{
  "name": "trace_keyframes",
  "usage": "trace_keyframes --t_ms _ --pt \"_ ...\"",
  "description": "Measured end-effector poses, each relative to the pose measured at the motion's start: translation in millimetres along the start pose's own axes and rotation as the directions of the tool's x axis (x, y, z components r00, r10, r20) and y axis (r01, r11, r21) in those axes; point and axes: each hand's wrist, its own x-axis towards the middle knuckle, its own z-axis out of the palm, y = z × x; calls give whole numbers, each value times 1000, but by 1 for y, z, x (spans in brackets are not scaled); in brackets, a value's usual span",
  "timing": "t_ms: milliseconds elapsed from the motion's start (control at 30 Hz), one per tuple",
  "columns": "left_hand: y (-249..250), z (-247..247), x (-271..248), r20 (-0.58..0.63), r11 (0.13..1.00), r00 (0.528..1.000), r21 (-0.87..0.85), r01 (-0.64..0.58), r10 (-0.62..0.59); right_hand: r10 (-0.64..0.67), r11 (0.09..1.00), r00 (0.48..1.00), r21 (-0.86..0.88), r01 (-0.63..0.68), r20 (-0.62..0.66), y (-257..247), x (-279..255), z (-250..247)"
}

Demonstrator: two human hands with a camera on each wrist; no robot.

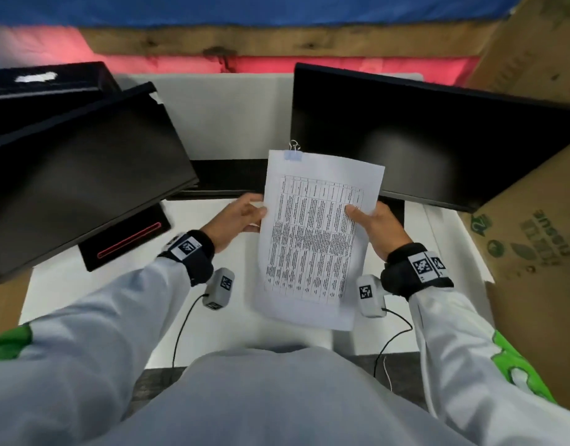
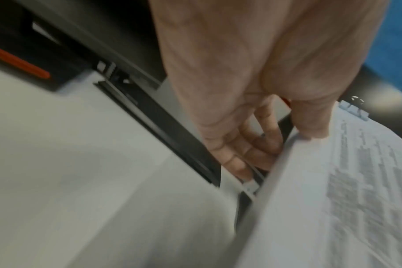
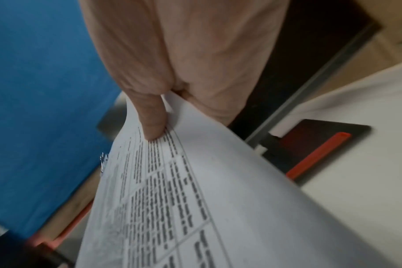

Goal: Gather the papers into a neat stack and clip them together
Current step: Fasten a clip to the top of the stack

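Note:
A stack of white papers [image 1: 315,239] printed with a table hangs in the air above the white desk [image 1: 212,123], held by both hands. A pale blue binder clip [image 1: 293,153] with silver handles sits on the top left corner of the stack. My left hand [image 1: 241,217] pinches the left edge, thumb on top and fingers underneath. My right hand [image 1: 370,226] pinches the right edge the same way. The left wrist view shows the thumb on the papers [image 2: 333,199] and the clip [image 2: 356,108]. In the right wrist view the thumb presses the printed sheet [image 3: 184,199].
Two dark monitors stand on the desk, one at the left [image 1: 77,175] and one at the right [image 1: 431,143]. A black monitor base with a red line [image 1: 126,243] lies near my left wrist. Cardboard boxes [image 1: 534,246] crowd the right side.

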Motion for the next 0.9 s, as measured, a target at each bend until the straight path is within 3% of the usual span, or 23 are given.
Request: trace_keyframes --t_ms 100,233,433,533,600,700,767,900 --pt "-21 45 15 57 994 994 63 93 -97 147 988 988 43 -145 -49 29 -6 -23" --pt "-50 99 36 -45 977 984 125 175 -171 284 955 945 -38 -294 -163 63 -14 -48" --pt "-67 156 55 -262 973 950 108 205 -171 335 938 899 191 -289 -282 109 -15 -97" --pt "-84 175 63 -348 939 897 104 327 -273 506 862 841 85 -499 -191 144 -30 -107" --pt "-100 188 67 -368 879 848 137 456 -382 633 774 768 42 -632 -94 169 -45 -105" --pt "-105 205 65 -397 772 820 325 546 -413 536 792 813 -199 -577 -225 204 -48 -106" --pt "-100 215 62 -346 746 846 409 525 -406 414 779 836 -335 -530 -361 203 -47 -107" --pt "-93 228 63 -287 736 865 455 501 -411 317 738 821 -420 -528 -475 193 -41 -117"
